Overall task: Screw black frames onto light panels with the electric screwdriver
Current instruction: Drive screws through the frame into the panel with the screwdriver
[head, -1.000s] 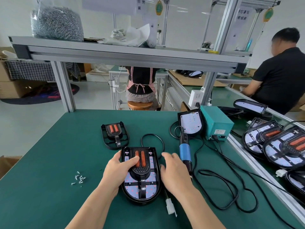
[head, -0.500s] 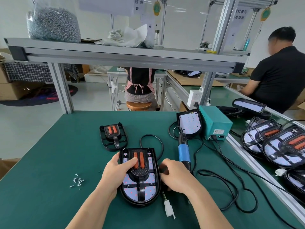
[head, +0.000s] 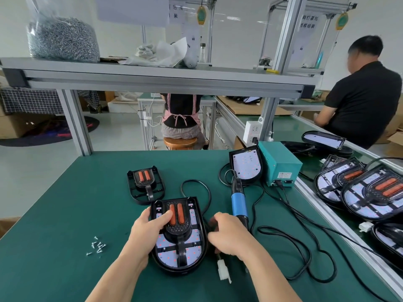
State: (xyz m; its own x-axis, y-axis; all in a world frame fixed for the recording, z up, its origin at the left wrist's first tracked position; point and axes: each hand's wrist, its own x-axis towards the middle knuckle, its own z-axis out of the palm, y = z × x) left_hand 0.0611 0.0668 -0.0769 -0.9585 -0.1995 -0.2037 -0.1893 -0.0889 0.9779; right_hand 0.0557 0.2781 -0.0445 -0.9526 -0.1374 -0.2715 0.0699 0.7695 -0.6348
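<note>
We look across a green tabletop (head: pixel 54 214) toward a pale, glossy floor (head: pixel 32 171) and white walls (head: pixel 239 40). An aluminium shelf (head: pixel 152 77) spans the scene above the tabletop, carried on grey posts (head: pixel 76 123). Beyond it a person in a checked apron (head: pixel 181 112) sits on a round wooden stool (head: pixel 180 143), back to us. Far left, cardboard boxes (head: pixel 11 129) stand beside a dark round mat (head: pixel 50 136). At a second green bench (head: pixel 285 129) on the right sits a person in a black shirt (head: pixel 368 101). The light is even and bright
</note>
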